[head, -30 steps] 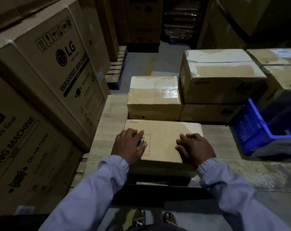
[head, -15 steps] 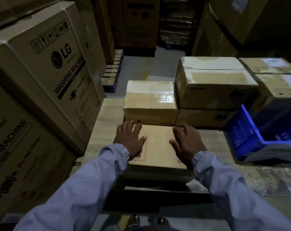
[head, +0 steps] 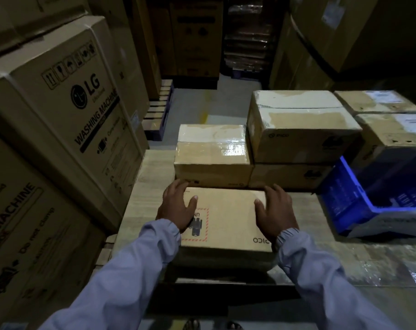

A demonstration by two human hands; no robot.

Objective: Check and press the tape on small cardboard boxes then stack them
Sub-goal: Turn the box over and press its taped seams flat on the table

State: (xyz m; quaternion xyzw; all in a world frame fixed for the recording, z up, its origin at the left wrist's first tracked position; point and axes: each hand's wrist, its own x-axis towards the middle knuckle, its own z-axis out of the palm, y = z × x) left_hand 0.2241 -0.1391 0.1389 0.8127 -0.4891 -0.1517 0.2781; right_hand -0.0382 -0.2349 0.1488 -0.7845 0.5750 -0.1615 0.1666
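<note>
— Where is the box?
— The small box (head: 226, 220) lies flat on the bench (head: 152, 177) straight in front of me, its far edge still just beside the taped box (head: 211, 151) at 12 o'clock
— And your hands?
— A second ago they lay on the near part of the lid. Both have slid forward since. My left hand (head: 176, 208) now grips the corner at 10 o'clock, fingers curled over the side and thumb on top. My right hand (head: 276, 210) grips the 2 o'clock corner likewise
— Around it?
— Blue crate (head: 350, 198) at 3 o'clock, washing machine cartons (head: 59, 115) at 9 o'clock
</note>
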